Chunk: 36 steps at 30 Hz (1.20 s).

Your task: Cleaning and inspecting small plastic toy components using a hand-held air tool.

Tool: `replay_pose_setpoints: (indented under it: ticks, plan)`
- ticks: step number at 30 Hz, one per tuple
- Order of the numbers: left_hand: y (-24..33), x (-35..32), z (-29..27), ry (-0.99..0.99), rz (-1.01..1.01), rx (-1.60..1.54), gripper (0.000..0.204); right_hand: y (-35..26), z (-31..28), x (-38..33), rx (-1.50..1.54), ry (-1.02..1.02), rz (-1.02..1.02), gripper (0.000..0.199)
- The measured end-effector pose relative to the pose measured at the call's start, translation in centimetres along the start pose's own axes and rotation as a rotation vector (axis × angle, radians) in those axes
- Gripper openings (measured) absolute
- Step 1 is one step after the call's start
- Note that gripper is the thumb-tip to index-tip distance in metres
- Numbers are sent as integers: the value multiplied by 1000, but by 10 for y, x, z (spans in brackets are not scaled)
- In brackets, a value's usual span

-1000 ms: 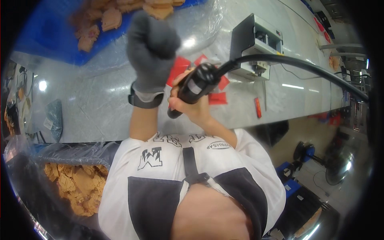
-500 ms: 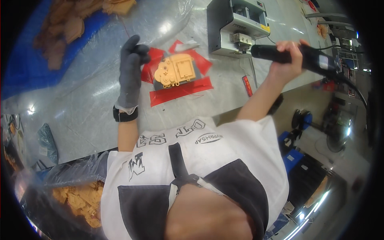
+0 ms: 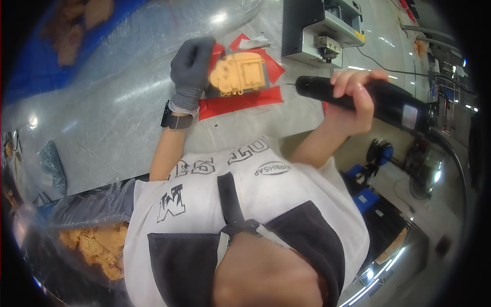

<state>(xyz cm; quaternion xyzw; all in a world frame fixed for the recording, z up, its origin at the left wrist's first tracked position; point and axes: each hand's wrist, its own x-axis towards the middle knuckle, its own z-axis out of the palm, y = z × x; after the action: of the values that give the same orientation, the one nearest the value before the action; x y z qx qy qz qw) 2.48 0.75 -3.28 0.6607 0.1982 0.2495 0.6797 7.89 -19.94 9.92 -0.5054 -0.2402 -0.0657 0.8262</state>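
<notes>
A yellow-orange moulded plastic housing (image 3: 238, 73) lies flat on the table, set on a grey base with strips of red tape (image 3: 243, 104) around it. My left hand (image 3: 192, 64), in a grey glove, is curled closed close beside the housing's left end; whatever its fingers hold, if anything, is hidden. My right hand (image 3: 355, 97) is bare and wraps round a black electric screwdriver (image 3: 319, 88). The tool lies nearly level, its thin bit pointing left toward the housing, with a gap between them. A cable trails from its rear end.
Behind my right hand stands a grey and black screw feeder (image 3: 325, 38). Blue sheeting (image 3: 30, 87) with orange-brown parts (image 3: 71, 41) covers the far left. A lined bin of yellow parts (image 3: 97, 245) sits at the lower left. A blue-grey packet (image 3: 52, 166) lies near the left edge.
My left hand has curled its fingers closed and stays beside the housing. My right hand has brought the screwdriver left and nearer to me, closer to the housing. The whole view has shifted slightly.
</notes>
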Motion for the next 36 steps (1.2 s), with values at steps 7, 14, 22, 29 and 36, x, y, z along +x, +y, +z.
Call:
replay_pose_setpoints:
  ticks: [7,14,22,29,36]
  plan:
    - [2,-4,-7,90,-58,32,10,16,33,-13,33,-149,52,36]
    - [0,-4,-6,140,-11,-3,16,23,35,-17,-81,-201,84,37]
    - [0,-4,-12,18,-77,97,25,30,42,-21,-154,-185,113,35]
    - [-1,-4,-14,3,-67,97,24,34,46,-22,-187,-238,142,30]
    - [-7,0,-9,54,91,38,28,39,44,-18,-222,-261,153,29]
